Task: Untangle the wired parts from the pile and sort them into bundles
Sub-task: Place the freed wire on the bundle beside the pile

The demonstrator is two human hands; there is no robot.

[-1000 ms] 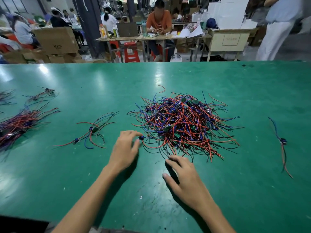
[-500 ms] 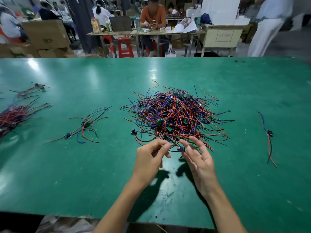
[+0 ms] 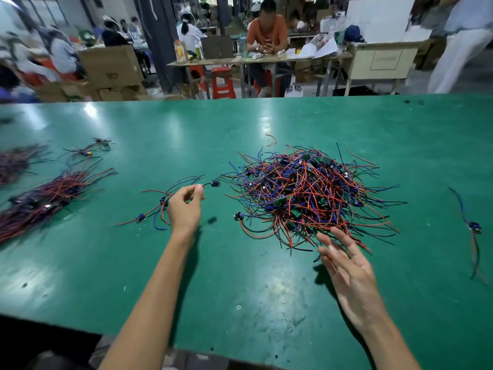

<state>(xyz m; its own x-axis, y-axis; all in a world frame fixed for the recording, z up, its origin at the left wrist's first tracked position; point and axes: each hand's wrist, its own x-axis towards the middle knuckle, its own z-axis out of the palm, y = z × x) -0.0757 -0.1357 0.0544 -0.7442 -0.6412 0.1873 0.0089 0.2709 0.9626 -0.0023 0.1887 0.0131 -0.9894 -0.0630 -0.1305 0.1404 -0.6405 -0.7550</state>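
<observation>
A tangled pile of red, blue and black wired parts (image 3: 306, 196) lies mid-table on the green table (image 3: 240, 289). My left hand (image 3: 185, 206) is raised left of the pile and pinches a thin black wire whose small blue part (image 3: 214, 183) dangles toward the pile. It hovers over a small group of loose wired parts (image 3: 157, 206). My right hand (image 3: 346, 268) is open, fingers spread, at the pile's near right edge, holding nothing.
Sorted bundles (image 3: 40, 201) lie at the far left, with a smaller bundle (image 3: 88, 150) behind them. A single wired part (image 3: 472, 228) lies near the right edge. People sit at desks beyond the table's far edge.
My left hand has moved left from the pile's near edge, carrying a wired part toward the small group. My right hand has let go and opened, drifting right.
</observation>
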